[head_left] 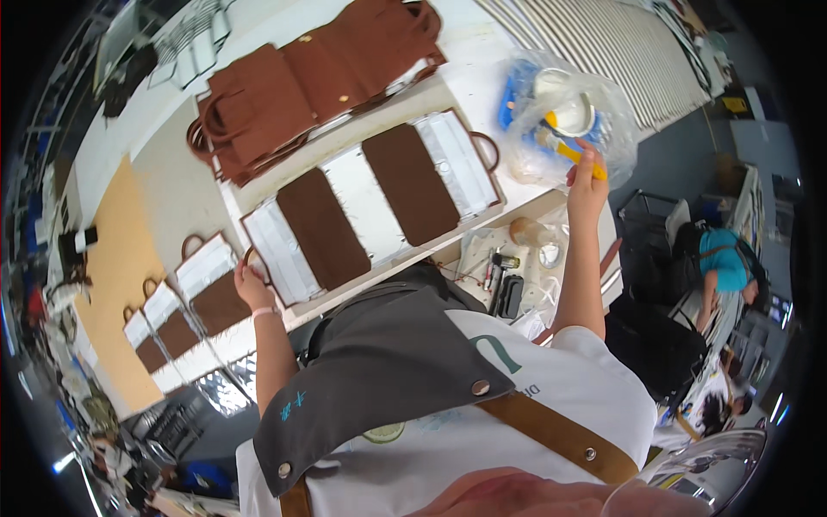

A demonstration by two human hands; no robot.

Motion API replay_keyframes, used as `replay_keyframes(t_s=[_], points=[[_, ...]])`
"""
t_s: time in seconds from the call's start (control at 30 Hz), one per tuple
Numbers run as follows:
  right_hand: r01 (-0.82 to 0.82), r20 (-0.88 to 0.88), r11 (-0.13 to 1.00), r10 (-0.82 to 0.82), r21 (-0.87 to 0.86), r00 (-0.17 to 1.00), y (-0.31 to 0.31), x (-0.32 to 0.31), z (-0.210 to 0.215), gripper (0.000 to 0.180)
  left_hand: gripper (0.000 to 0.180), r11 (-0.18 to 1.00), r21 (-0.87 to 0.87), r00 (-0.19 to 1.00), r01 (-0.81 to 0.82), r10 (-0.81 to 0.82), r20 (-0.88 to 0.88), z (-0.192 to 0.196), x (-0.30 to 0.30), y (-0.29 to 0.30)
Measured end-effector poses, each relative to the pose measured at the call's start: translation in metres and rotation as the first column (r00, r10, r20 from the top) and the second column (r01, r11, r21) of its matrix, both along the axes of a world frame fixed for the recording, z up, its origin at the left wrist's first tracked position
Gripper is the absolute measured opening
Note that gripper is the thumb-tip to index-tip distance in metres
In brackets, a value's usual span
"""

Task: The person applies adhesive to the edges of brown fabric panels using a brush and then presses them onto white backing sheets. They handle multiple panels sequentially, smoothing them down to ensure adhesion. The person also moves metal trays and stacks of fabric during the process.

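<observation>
At the upper right of the surface (620,231), a yellow-handled brush (568,152) is clenched in the right grip (586,179); its long axis slants, bristles toward the upper left, beside a white tub (575,122) amid clear plastic (616,103). At centre, an opened bag piece (370,205) lies flat, its long axis rising from lower left to upper right. The left grip (251,288) is at its lower-left end, near a handle loop (251,256); whether it grasps anything cannot be told.

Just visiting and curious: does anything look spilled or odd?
No spill is apparent. The plastic bag around the white tub looks crumpled, untidy beside the flat brown panels, near the brush in the right hand.
</observation>
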State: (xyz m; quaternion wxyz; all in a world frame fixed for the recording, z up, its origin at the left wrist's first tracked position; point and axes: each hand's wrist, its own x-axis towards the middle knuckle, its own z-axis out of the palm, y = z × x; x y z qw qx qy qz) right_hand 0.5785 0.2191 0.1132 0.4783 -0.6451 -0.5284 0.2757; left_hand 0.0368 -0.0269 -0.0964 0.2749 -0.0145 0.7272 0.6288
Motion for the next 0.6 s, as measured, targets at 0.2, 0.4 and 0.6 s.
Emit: replay_keyframes(t_s=[0.2, 0.4, 0.6], points=[[0.256, -0.154, 0.965, -0.245, 0.060, 0.957, 0.050, 0.077, -0.029, 0.027, 0.029, 0.925, -0.375, 0.726, 0.063, -0.300, -0.619, -0.002, 0.002, 0.011], [0.167, 0.020, 0.986, -0.167, 0.009, 0.986, 0.110, 0.095, -0.088, 0.019, 0.031, 0.815, -0.575, 0.577, 0.074, -0.505, -0.642, 0.047, 0.027, 0.041], [0.188, 0.250, 0.971, -0.147, -0.146, 0.957, 0.134, 0.108, -0.116, 0.018, 0.026, 0.856, -0.476, 0.587, 0.203, -0.495, -0.641, 0.044, 0.019, 0.033]])
